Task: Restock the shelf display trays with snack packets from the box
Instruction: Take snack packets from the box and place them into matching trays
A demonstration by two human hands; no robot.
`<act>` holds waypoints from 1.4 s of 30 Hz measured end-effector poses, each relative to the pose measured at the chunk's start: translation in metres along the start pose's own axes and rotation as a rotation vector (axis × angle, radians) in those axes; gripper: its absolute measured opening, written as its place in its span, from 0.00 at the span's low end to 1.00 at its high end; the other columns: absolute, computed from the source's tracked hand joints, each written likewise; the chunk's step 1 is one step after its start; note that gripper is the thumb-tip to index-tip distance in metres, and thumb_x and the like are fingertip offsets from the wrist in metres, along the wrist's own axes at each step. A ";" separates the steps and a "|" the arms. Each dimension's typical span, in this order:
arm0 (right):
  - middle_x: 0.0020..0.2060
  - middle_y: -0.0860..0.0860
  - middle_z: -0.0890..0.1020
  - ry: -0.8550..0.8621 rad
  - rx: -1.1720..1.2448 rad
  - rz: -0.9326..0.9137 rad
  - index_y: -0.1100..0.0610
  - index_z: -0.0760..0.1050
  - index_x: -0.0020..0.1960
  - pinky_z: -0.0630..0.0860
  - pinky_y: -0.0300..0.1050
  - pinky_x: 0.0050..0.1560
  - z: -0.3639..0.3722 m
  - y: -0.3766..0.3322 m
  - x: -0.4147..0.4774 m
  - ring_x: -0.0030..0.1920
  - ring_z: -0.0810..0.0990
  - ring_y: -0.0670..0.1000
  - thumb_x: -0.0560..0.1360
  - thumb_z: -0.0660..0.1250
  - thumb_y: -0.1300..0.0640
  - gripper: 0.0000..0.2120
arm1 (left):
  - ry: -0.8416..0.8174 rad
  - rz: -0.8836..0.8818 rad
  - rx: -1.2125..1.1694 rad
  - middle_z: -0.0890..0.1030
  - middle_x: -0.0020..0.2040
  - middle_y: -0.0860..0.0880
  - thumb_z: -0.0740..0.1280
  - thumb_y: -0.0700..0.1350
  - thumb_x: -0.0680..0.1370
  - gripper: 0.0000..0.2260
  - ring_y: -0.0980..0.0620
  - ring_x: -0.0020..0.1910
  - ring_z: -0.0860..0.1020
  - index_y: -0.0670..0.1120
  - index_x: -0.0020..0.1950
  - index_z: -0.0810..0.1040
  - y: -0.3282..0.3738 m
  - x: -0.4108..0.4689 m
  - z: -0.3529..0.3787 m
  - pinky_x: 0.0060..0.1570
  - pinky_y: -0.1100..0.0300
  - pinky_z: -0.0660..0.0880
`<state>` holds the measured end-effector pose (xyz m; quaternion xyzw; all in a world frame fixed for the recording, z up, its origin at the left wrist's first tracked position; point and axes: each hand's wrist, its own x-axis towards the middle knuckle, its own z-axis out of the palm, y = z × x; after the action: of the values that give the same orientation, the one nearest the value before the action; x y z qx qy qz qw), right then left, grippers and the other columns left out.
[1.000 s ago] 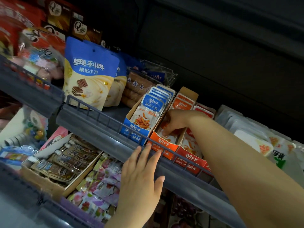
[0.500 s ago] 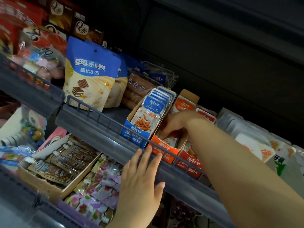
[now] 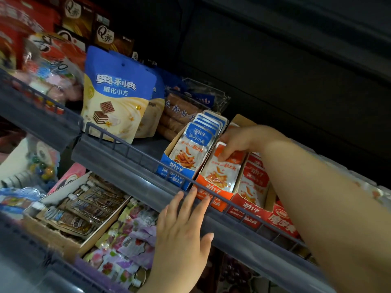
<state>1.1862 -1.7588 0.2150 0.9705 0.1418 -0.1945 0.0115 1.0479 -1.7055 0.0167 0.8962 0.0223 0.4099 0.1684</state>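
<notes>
On the middle shelf an orange display tray (image 3: pixel 212 194) holds orange snack packets (image 3: pixel 221 176) that lean forward. My right hand (image 3: pixel 239 140) reaches into this tray from the right, and its curled fingers hold the top of the front orange packet. To its left stands a blue tray (image 3: pixel 175 173) full of blue packets (image 3: pixel 191 149); to its right a red tray (image 3: pixel 247 209) with red packets. My left hand (image 3: pixel 182 240) lies flat, fingers straight, with its fingertips on the grey shelf rail (image 3: pixel 135 178) just below the orange tray. No supply box is in view.
Blue and cream wafer bags (image 3: pixel 114 98) stand left of the trays. On the lower shelf sit a cardboard box of brown sachets (image 3: pixel 84 210) and loose floral candy packs (image 3: pixel 127 240). Another red box (image 3: pixel 282 224) sits at the right. A dark panel rises behind the shelf.
My right hand has drawn back and up from deep in the orange tray, and the orange packets now lean forward in view. My left hand stays on the rail.
</notes>
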 end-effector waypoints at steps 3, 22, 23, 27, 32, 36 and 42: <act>0.58 0.52 0.76 0.144 -0.047 -0.005 0.55 0.70 0.64 0.73 0.46 0.54 -0.009 0.002 -0.009 0.57 0.76 0.53 0.72 0.69 0.57 0.21 | -0.003 0.002 -0.004 0.79 0.59 0.51 0.76 0.61 0.53 0.41 0.50 0.59 0.67 0.52 0.62 0.67 0.000 0.000 0.000 0.47 0.52 0.76; 0.70 0.56 0.62 0.580 -0.143 0.056 0.53 0.57 0.71 0.56 0.55 0.70 0.002 0.016 0.014 0.71 0.58 0.58 0.71 0.68 0.54 0.33 | -0.008 -0.003 -0.007 0.78 0.59 0.50 0.76 0.61 0.53 0.41 0.50 0.59 0.66 0.52 0.62 0.68 0.001 -0.001 0.001 0.48 0.52 0.74; 0.70 0.56 0.61 0.573 -0.154 0.061 0.53 0.58 0.71 0.56 0.55 0.70 0.002 0.017 0.014 0.71 0.58 0.59 0.71 0.69 0.54 0.33 | -0.008 -0.003 -0.012 0.78 0.59 0.50 0.76 0.61 0.53 0.41 0.50 0.59 0.66 0.52 0.62 0.68 0.001 -0.001 0.001 0.47 0.51 0.75; 0.69 0.55 0.64 0.582 -0.168 0.058 0.53 0.60 0.69 0.58 0.55 0.69 0.006 0.017 0.013 0.70 0.60 0.58 0.70 0.70 0.54 0.31 | -0.014 -0.004 -0.019 0.79 0.59 0.50 0.77 0.61 0.52 0.41 0.50 0.59 0.66 0.52 0.62 0.68 0.001 -0.001 0.001 0.49 0.52 0.73; 0.70 0.57 0.62 0.623 -0.187 0.102 0.55 0.55 0.73 0.58 0.54 0.69 0.011 0.017 0.012 0.70 0.60 0.59 0.71 0.69 0.52 0.36 | -0.017 0.007 -0.031 0.79 0.59 0.49 0.77 0.60 0.51 0.43 0.49 0.59 0.67 0.51 0.62 0.68 0.000 0.000 0.002 0.48 0.51 0.74; 0.73 0.57 0.54 0.584 -0.120 0.070 0.53 0.47 0.75 0.52 0.55 0.71 0.022 0.023 0.009 0.73 0.52 0.59 0.69 0.71 0.49 0.44 | -0.043 0.003 -0.009 0.80 0.58 0.49 0.77 0.62 0.49 0.44 0.49 0.58 0.67 0.51 0.61 0.68 -0.001 0.002 0.002 0.44 0.50 0.77; 0.71 0.58 0.57 0.713 -0.222 0.069 0.55 0.51 0.74 0.52 0.54 0.71 0.037 0.026 0.014 0.72 0.54 0.59 0.71 0.68 0.49 0.39 | -0.064 0.007 -0.007 0.80 0.57 0.48 0.78 0.61 0.48 0.44 0.48 0.57 0.67 0.51 0.61 0.69 0.001 0.003 0.001 0.43 0.48 0.76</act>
<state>1.1919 -1.7831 0.1744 0.9743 0.1244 0.1727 0.0731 1.0503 -1.7058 0.0181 0.9084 0.0123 0.3814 0.1709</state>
